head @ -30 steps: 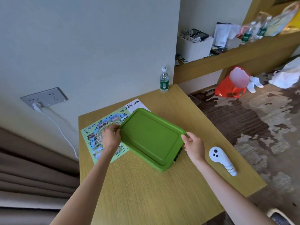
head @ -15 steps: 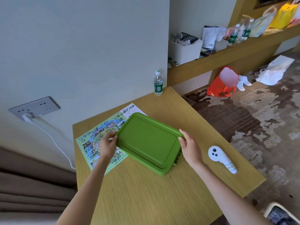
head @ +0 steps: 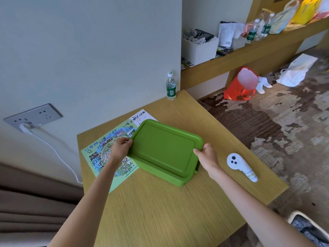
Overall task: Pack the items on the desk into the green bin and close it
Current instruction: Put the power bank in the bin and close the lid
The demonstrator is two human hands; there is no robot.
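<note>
A green bin (head: 175, 180) with its green lid (head: 163, 148) on top sits in the middle of the wooden desk (head: 160, 211). My left hand (head: 121, 148) grips the lid's left edge. My right hand (head: 207, 156) grips its right edge, fingers curled over the rim. The lid's right side sits a little above the bin, where a dark gap shows. The bin's contents are hidden.
A colourful paper sheet (head: 99, 155) lies under the bin's left part. A white controller (head: 240, 166) lies right of the bin. A water bottle (head: 171, 87) stands at the desk's far corner. A wall socket (head: 33, 116) with a white cable is at left.
Both hands have stayed at the lid's two ends. My right hand has changed from a flat press on the edge to a curled grip on it.
</note>
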